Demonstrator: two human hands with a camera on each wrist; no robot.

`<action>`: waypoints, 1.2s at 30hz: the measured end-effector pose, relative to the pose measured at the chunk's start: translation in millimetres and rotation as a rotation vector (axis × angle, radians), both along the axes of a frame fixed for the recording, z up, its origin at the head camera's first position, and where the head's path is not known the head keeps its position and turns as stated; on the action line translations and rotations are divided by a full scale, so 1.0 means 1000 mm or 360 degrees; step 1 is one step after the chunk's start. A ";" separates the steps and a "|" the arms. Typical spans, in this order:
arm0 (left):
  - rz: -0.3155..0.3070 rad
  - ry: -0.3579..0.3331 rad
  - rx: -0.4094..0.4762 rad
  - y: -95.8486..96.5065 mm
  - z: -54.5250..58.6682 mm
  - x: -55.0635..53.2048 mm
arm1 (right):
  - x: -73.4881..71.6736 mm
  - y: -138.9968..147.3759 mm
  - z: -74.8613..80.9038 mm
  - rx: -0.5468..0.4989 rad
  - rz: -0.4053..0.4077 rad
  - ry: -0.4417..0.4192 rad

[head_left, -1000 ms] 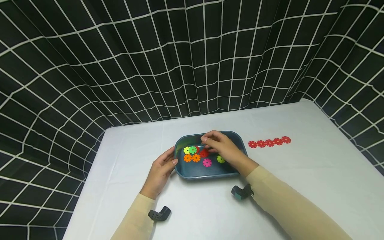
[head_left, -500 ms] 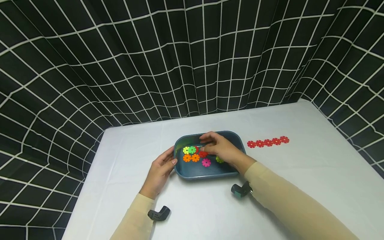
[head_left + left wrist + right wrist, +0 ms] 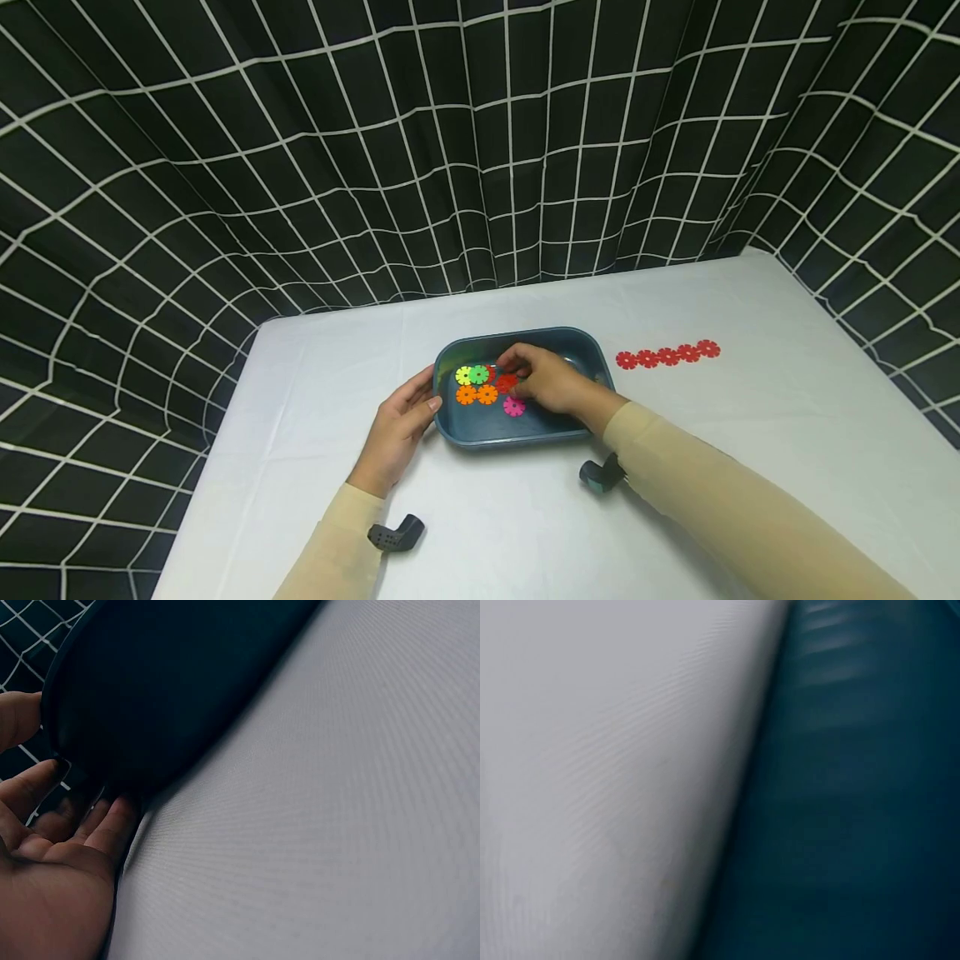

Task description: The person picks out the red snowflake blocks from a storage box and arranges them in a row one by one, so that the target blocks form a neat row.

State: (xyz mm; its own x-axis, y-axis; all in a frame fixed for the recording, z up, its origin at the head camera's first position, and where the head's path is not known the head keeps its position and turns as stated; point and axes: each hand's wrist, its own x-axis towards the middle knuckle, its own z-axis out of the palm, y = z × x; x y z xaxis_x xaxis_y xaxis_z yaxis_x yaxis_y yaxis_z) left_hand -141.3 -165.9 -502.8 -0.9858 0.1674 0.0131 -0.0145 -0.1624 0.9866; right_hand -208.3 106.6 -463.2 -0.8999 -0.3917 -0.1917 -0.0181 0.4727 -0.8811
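Note:
My left hand (image 3: 397,429) holds the left end of the blue plastic tray (image 3: 487,444), thumb on the rim and fingers along the outer wall. In the left wrist view, my left hand (image 3: 64,862) shows its fingertips against the tray (image 3: 172,682). Over the tray's middle, my right hand (image 3: 551,379) is curled, thumb and fingers at a red notched disc (image 3: 506,383). A pink disc (image 3: 513,407) lies just in front. To the left are two orange discs (image 3: 466,395), a yellow one (image 3: 463,375) and a green one (image 3: 479,374) overlapping another red disc. The right wrist view misses the hand.
A row of several joined red discs (image 3: 668,357) lies on the white tablecloth (image 3: 480,533), right of the tray. A black curtain with white grid lines (image 3: 480,167) hangs behind and around the table.
My right hand has lowered and come nearer, its thumb now at the red disc; the hand now covers the yellow-green disc on the right. My left hand stays at the tray's end.

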 end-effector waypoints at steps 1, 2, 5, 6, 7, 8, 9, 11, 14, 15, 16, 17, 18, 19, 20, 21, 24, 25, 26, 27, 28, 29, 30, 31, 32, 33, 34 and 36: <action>0.0001 0.0000 -0.0003 0.000 0.000 0.000 | 0.000 -0.001 -0.001 0.0023 0.0007 0.0018; 0.0003 0.0000 -0.0005 0.000 0.000 0.000 | 0.000 -0.001 -0.002 0.0046 0.0017 0.0045; 0.0000 0.0003 -0.0009 0.000 0.000 0.000 | 0.002 -0.003 -0.002 0.0123 0.0050 0.0138; -0.0001 0.0005 -0.0009 0.000 0.000 0.000 | 0.002 -0.003 -0.003 0.0144 0.0059 0.0165; -0.0002 0.0006 -0.0010 0.000 0.000 0.000 | 0.002 -0.004 -0.003 0.0168 0.0068 0.0192; -0.0003 0.0005 -0.0011 -0.001 -0.001 0.000 | 0.002 -0.004 -0.003 0.0186 0.0076 0.0216; -0.0004 0.0006 -0.0014 -0.001 -0.001 0.000 | 0.002 -0.004 -0.004 0.0201 0.0079 0.0228; -0.0004 0.0005 -0.0014 -0.001 -0.002 0.000 | 0.002 -0.005 -0.004 0.0214 0.0082 0.0241; -0.0007 0.0002 -0.0008 -0.001 -0.002 0.000 | 0.002 -0.005 -0.004 0.0229 0.0078 0.0254; -0.0009 0.0002 -0.0006 -0.001 -0.002 0.000 | 0.002 -0.005 -0.004 0.0235 0.0072 0.0256; -0.0009 0.0001 -0.0003 -0.001 -0.002 0.000 | 0.002 -0.005 -0.003 0.0241 0.0065 0.0258; -0.0009 -0.0001 -0.0003 -0.001 -0.002 0.000 | 0.002 -0.005 -0.003 0.0246 0.0058 0.0260; -0.0010 -0.0001 -0.0003 -0.001 -0.002 0.000 | 0.003 -0.005 -0.003 0.0246 0.0050 0.0262; -0.0008 -0.0003 -0.0005 -0.001 -0.001 0.000 | 0.003 -0.005 -0.002 0.0248 0.0043 0.0267; -0.0006 -0.0004 -0.0009 -0.001 -0.001 0.000 | 0.003 -0.005 -0.002 0.0245 0.0035 0.0267; -0.0003 -0.0005 -0.0013 -0.001 -0.001 0.000 | 0.003 -0.005 -0.001 0.0237 0.0027 0.0268; -0.0001 -0.0007 -0.0016 -0.001 -0.001 0.000 | 0.003 -0.005 0.000 0.0199 0.0005 0.0259; 0.0000 -0.0007 -0.0014 -0.001 -0.001 0.000 | 0.003 -0.005 0.000 0.0189 -0.0005 0.0252; -0.0001 -0.0007 -0.0013 -0.001 -0.001 0.000 | 0.003 -0.005 0.000 0.0174 -0.0012 0.0246; -0.0002 -0.0008 -0.0010 -0.001 -0.001 0.000 | 0.003 -0.005 0.001 0.0160 -0.0023 0.0238; -0.0003 -0.0008 -0.0006 -0.001 -0.001 0.000 | 0.003 -0.005 0.001 0.0148 -0.0035 0.0229; -0.0005 -0.0007 -0.0004 -0.001 -0.001 0.000 | 0.003 -0.005 0.001 0.0134 -0.0048 0.0220; -0.0005 -0.0006 -0.0003 -0.001 -0.001 0.000 | 0.003 -0.004 0.001 0.0122 -0.0056 0.0220; -0.0005 -0.0005 -0.0005 0.000 -0.001 0.000 | 0.003 -0.004 0.002 0.0105 -0.0065 0.0219; -0.0003 -0.0004 -0.0008 -0.001 -0.001 0.000 | 0.003 -0.003 0.002 0.0083 -0.0072 0.0216; -0.0002 -0.0003 -0.0011 0.000 -0.001 0.000 | 0.003 -0.003 0.002 0.0064 -0.0083 0.0211; 0.0000 -0.0002 -0.0012 0.000 -0.001 0.000 | 0.003 -0.003 0.003 0.0042 -0.0089 0.0206; 0.0002 0.0000 -0.0022 0.000 0.000 0.000 | 0.003 -0.002 0.003 -0.0011 -0.0099 0.0192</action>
